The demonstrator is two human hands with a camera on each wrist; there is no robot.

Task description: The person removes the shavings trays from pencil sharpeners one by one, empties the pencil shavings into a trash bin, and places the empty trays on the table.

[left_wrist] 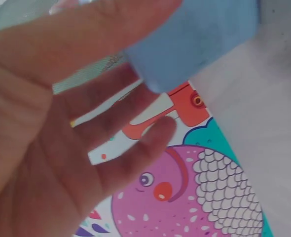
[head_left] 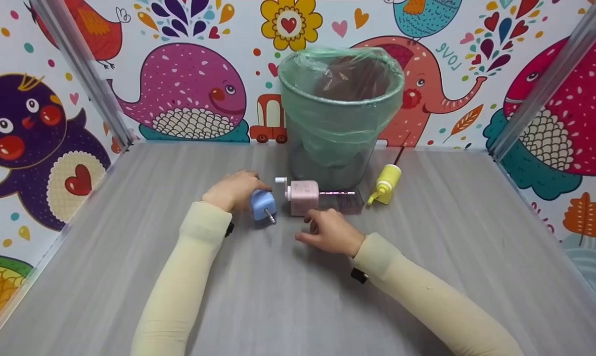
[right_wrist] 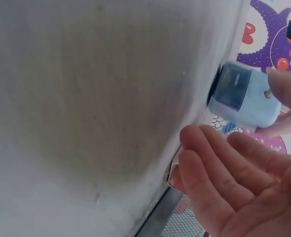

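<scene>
My left hand (head_left: 236, 190) grips a blue pencil sharpener (head_left: 263, 204) between thumb and fingers. A short silvery rod sticks out of its near face; in the right wrist view its dark see-through part (right_wrist: 233, 86) shows. Just right of it on the table stands a pink crank sharpener (head_left: 304, 198) with a white handle. A glittery purple pencil (head_left: 337, 193) points out of its right side, above a see-through drawer (head_left: 353, 203). Loosely bent and holding nothing, my right hand (head_left: 333, 231) hovers in front of the pink sharpener; whether a fingertip touches it I cannot tell.
Behind the sharpeners stands a mesh waste bin (head_left: 298, 158) lined with a green bag. To its right lies a yellow bottle-like thing (head_left: 388, 180) with a thin brown stick behind it. Printed panels (head_left: 199, 89) with metal posts wall the grey table (head_left: 278, 306) at the back and sides.
</scene>
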